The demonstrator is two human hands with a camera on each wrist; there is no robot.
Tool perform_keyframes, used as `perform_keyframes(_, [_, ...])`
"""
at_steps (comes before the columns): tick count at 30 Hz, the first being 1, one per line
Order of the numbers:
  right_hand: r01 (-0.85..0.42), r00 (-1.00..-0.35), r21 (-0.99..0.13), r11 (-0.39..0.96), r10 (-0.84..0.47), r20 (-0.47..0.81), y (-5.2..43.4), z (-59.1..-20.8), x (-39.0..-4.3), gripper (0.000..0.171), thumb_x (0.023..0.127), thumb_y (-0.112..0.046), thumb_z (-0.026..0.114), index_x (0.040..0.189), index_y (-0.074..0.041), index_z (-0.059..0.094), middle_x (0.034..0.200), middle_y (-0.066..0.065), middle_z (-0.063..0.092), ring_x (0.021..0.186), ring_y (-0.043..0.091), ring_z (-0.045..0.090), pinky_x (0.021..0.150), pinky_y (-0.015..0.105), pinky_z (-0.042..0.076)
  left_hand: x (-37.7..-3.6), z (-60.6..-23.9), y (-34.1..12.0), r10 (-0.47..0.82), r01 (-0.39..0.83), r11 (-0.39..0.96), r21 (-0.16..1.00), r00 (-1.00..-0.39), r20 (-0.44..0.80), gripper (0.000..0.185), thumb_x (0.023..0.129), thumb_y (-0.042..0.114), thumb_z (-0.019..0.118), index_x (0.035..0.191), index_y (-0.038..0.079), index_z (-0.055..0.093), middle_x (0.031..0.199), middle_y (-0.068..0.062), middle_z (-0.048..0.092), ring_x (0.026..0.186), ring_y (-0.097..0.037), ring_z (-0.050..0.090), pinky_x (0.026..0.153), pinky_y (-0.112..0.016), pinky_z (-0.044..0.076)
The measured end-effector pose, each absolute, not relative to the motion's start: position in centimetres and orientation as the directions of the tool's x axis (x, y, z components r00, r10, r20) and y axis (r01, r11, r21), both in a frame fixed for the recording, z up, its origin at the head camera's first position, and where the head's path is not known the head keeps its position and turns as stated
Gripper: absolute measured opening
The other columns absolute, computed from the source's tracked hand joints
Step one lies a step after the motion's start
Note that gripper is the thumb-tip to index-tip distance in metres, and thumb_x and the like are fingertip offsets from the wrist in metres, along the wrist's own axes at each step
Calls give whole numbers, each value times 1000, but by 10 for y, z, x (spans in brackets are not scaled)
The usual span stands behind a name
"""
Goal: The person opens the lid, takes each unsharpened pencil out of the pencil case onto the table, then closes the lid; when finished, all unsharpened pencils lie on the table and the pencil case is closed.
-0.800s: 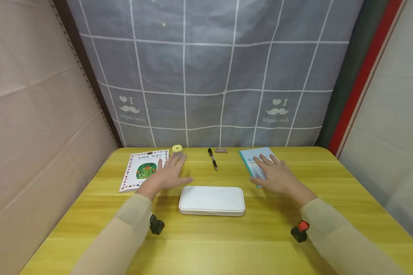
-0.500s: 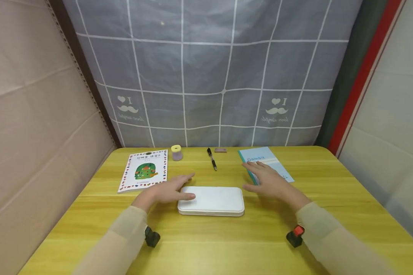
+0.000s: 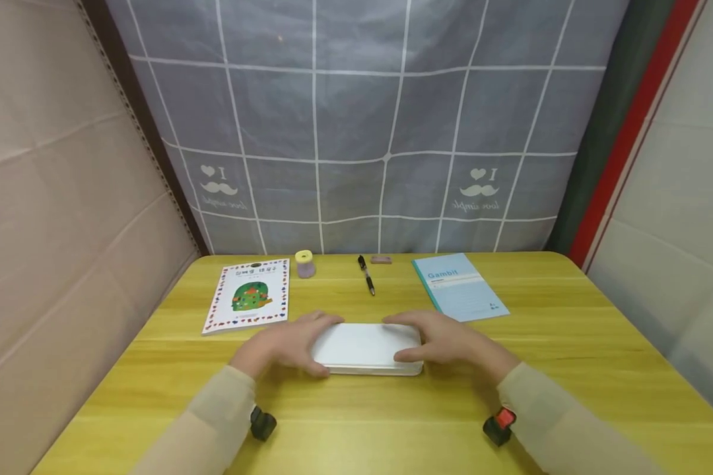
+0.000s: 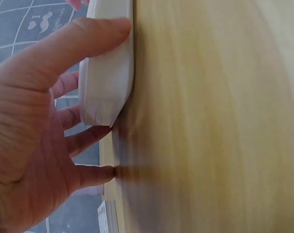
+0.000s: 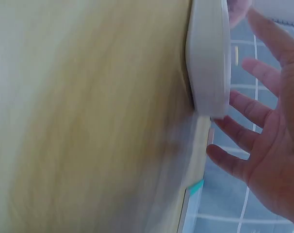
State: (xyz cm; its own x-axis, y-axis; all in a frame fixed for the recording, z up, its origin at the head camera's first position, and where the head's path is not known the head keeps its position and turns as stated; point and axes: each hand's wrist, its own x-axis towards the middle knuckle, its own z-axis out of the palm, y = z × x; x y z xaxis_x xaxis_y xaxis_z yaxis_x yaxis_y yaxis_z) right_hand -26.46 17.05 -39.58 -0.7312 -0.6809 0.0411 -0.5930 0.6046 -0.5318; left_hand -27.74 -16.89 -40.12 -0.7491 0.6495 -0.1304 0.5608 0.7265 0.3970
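Note:
A white, flat pencil case (image 3: pixel 365 346) lies on the wooden table in front of me, its long side facing me. My left hand (image 3: pixel 294 342) grips its left end; in the left wrist view the thumb lies along the front side of the case (image 4: pixel 107 80) and the fingers reach round behind it. At the right end, my right hand (image 3: pixel 448 338) hovers with thumb and fingers spread, the thumb over the lid. The right wrist view shows those fingers (image 5: pixel 249 109) apart from one another beside the case.
A picture book (image 3: pixel 251 295) lies at the left, beside a yellow-and-purple container (image 3: pixel 305 264). Behind the case are a black pen (image 3: pixel 366 275) and a small mauve block (image 3: pixel 381 260). A blue Gambit notebook (image 3: pixel 460 287) lies at the right. A grey checked curtain (image 3: pixel 356 132) hangs behind the table.
Both hands have come inward and toward me, from over the book and notebook to the two ends of the pencil case. The left hand has taken hold of its end.

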Motion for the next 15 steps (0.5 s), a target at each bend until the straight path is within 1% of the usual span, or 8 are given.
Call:
perform_keyframes(2, [-628, -714, -482, 611, -699, 44, 167, -396, -261, 71, 88, -48, 82, 150, -20, 59, 151, 9, 56, 139, 33, 52, 113, 54, 43, -276, -401, -167, 638, 555, 734, 391, -761, -117, 99, 74, 42, 87, 159, 19, 41, 146, -8, 50, 121, -23, 53, 97, -48, 49])
perform_keyframes(4, [-655, -707, -420, 629, -706, 44, 164, -396, -258, 72, 84, -46, 86, 147, -23, 61, 151, 12, 56, 138, 35, 53, 112, 54, 44, -275, -401, -165, 632, 551, 733, 398, -768, -101, 98, 73, 38, 87, 158, 18, 42, 145, -7, 50, 119, -23, 53, 98, -48, 49])
perform_keyframes(7, [-671, -712, -339, 660, -700, 46, 161, -396, -256, 70, 82, -44, 89, 144, -25, 65, 151, 17, 55, 137, 38, 54, 110, 54, 46, -273, -403, -164, 623, 548, 738, 395, -777, -86, 98, 73, 37, 88, 157, 18, 43, 142, -6, 51, 117, -22, 53, 97, -47, 50])
perform_keyframes(9, [-670, -718, -317, 671, -694, 47, 159, -396, -256, 68, 81, -43, 90, 143, -25, 67, 149, 17, 57, 135, 38, 56, 109, 54, 47, -272, -404, -164, 620, 549, 743, 384, -781, -83, 98, 72, 37, 89, 157, 18, 43, 142, -5, 51, 116, -21, 53, 96, -46, 50])
perform_keyframes(15, [-649, -739, -303, 698, -673, 33, 154, -391, -259, 66, 76, -43, 92, 136, -25, 72, 141, 12, 65, 129, 32, 62, 106, 49, 51, -272, -404, -163, 618, 559, 750, 354, -783, -73, 99, 71, 40, 88, 157, 20, 44, 141, -3, 53, 114, -19, 54, 94, -43, 51])
